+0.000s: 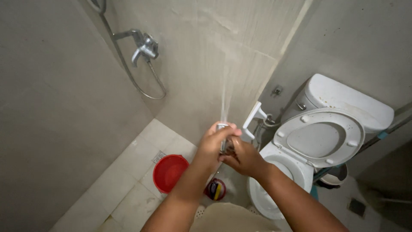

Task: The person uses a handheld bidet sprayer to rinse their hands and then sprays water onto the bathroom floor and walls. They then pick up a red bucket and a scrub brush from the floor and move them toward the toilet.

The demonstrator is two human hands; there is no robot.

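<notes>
My left hand (213,145) and my right hand (243,158) meet in front of me, both wrapped around a small metal spray head (222,127). A thin jet of water (226,92) shoots up from it against the beige tiled wall (206,64). The spray head's body is mostly hidden by my fingers. Just right of my hands a white bracket (252,120) sticks out from the wall.
A white toilet (296,172) with its lid (319,136) up and cistern (347,101) stands at right. A red bucket (170,172) and a small dark container (215,189) sit on the floor. A chrome tap with hose (145,48) hangs at upper left. A floor drain (159,156) lies near the bucket.
</notes>
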